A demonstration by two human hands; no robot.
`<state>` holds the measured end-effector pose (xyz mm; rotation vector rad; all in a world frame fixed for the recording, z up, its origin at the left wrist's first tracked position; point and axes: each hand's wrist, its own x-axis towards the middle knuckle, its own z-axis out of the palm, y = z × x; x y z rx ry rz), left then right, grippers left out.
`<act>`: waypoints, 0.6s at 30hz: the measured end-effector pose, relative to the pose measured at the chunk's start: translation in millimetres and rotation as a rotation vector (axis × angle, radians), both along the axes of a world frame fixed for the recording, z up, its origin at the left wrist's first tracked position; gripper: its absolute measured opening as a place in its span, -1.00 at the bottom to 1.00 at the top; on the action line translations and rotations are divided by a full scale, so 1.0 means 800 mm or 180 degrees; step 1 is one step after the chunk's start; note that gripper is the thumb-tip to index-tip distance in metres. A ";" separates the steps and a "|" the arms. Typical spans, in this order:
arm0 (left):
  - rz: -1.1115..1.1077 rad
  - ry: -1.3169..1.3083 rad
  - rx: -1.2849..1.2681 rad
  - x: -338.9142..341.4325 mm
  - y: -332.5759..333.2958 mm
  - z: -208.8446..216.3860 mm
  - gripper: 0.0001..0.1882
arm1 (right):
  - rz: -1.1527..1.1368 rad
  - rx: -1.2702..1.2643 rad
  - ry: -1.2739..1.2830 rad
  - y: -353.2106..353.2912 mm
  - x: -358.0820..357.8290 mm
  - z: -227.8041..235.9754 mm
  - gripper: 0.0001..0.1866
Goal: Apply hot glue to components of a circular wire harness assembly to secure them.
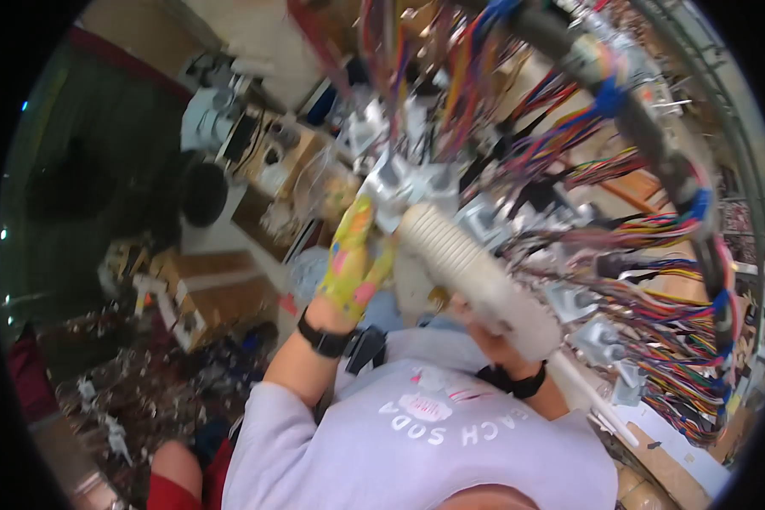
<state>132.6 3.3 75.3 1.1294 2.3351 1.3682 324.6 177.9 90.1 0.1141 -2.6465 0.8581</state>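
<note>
My left hand (350, 270), in a yellow glove with coloured spots, reaches up with its fingers stretched and the thumb apart. Its fingertips meet the edge of a pale grey plastic housing (389, 183), apparently without gripping it. My right hand (489, 336) is wrapped round a cream-coloured heat gun (484, 280) and is partly hidden beneath it. The gun's ribbed front end (438, 234) points toward the grey housing and sits close to it. Motion blurs the scene, so whether the two touch I cannot tell.
Bundles of coloured wires (646, 293) with grey housings (599, 340) hang from a curved dark harness (633, 123) at the right and far side. Cardboard boxes (221, 293) stand at the left. A white rod-like piece (599, 404) slants below the gun. Another person's knee (176, 467) shows at lower left.
</note>
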 end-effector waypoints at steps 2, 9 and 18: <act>-0.0298 0.0285 0.0062 0.002 -0.006 -0.011 -0.22 | -0.0058 -0.0413 -0.0209 0.001 0.017 -0.027 -0.60; 0.0514 -0.2975 0.2136 0.003 0.012 -0.035 -0.54 | 0.0124 -0.2091 -0.0951 -0.010 0.016 -0.010 -0.60; -0.0104 -0.4462 0.2507 -0.013 0.002 0.018 -0.58 | 0.0229 -0.2826 -0.0707 0.003 0.026 0.005 -0.47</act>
